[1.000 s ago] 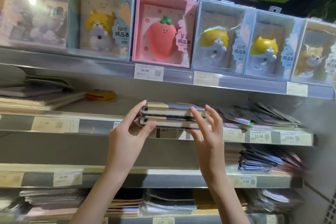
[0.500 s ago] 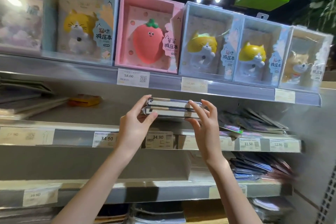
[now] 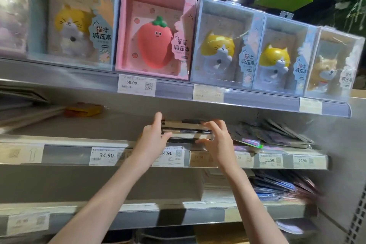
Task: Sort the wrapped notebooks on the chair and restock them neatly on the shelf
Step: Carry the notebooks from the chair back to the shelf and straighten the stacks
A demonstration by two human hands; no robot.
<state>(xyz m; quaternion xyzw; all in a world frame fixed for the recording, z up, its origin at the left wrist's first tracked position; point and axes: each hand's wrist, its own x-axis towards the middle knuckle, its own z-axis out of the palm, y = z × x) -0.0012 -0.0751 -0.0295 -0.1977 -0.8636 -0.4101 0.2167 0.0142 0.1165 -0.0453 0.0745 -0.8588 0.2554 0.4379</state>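
A small stack of wrapped notebooks (image 3: 186, 129) lies on the middle shelf (image 3: 65, 140), above the 34.90 price tags. My left hand (image 3: 152, 138) holds the stack's left end, thumb on top and fingers along the side. My right hand (image 3: 215, 138) holds the right end, fingers spread over the top edge and thumb beneath. The stack sits level and well in from the shelf's front lip. The chair is out of view.
Boxed cat and strawberry squeeze notebooks (image 3: 156, 33) line the upper shelf. Flat wrapped packs (image 3: 273, 134) fan out right of the stack. A yellow item (image 3: 85, 109) and flat books lie to the left. More stacks (image 3: 277, 186) fill the lower shelf.
Both hands have pushed the notebook stack up from the shelf's front edge and deeper onto the middle shelf. The camera has moved closer and tilted upward.
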